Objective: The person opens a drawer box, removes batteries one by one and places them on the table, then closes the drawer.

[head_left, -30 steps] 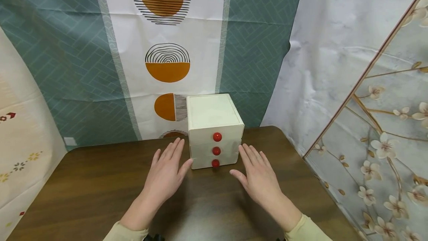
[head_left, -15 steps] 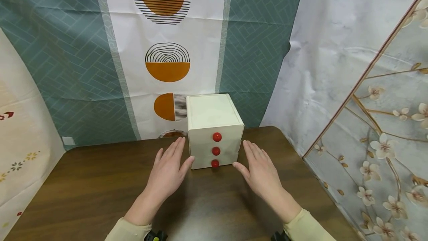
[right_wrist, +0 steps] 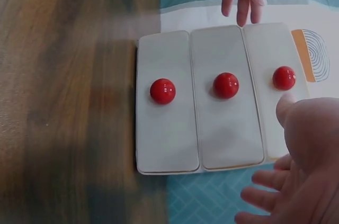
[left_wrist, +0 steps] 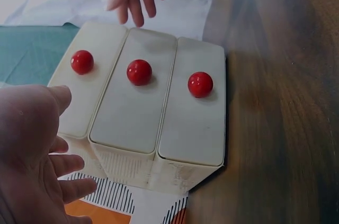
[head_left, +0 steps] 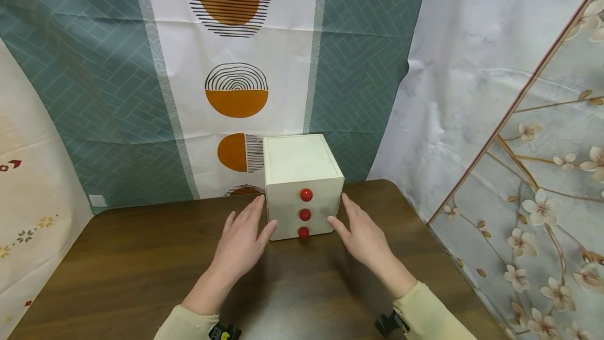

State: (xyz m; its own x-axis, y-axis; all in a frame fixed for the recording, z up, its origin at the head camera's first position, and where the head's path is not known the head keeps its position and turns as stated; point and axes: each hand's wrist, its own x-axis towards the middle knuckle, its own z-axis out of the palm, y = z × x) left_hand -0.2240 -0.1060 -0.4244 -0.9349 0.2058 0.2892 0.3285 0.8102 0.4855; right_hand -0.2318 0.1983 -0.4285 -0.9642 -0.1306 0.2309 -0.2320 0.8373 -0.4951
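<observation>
A small white drawer cabinet stands at the back of the table, its front facing me. Three stacked drawers show, each with a round red knob; all are closed. My left hand is by the cabinet's left side, fingers straight and thumb apart. On the right side my right hand mirrors it, fingertips close to the wall. Neither hand holds anything. In the left wrist view the drawer fronts lie between the two hands, and the right wrist view shows the same from the other side.
The brown wooden table extends in front and to both sides. Behind it hangs a green and white cloth with orange shapes. A flowered cloth rises along the right edge, a cream one on the left.
Both hands have moved slightly inward, closer to the cabinet's sides. The cabinet has stayed in place with its drawers closed.
</observation>
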